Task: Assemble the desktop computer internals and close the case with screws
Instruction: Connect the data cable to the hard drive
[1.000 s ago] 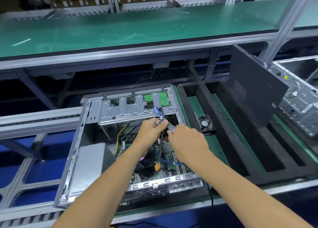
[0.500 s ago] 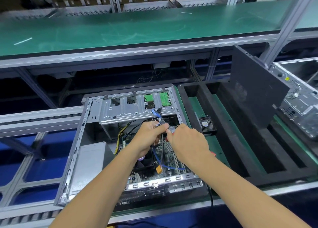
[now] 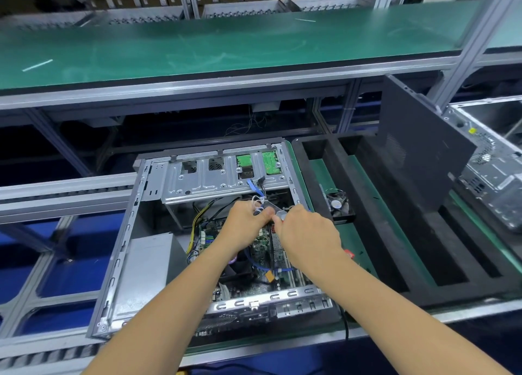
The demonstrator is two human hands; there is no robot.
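Computer case [image 3: 135, 261] on conveyor line [image 3: 56, 188], green shelf [image 3: 226, 46] above

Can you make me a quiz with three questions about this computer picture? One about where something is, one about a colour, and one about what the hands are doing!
1. Where is the small black fan?
A. Inside the computer case
B. In the black foam tray, right of the case
C. On the green shelf

2. What colour is the flat cable coming down from the metal drive cage?
A. Blue
B. Pink
C. Orange

3. What are the two hands doing?
A. Resting flat on the shelf
B. Holding the dark side panel
C. Pinching small wires together inside the open case

Answers:
1. B, the fan sits in the foam tray beside the computer case.
2. A, it shows bright blue.
3. C, the left hand and right hand meet over the white wires.
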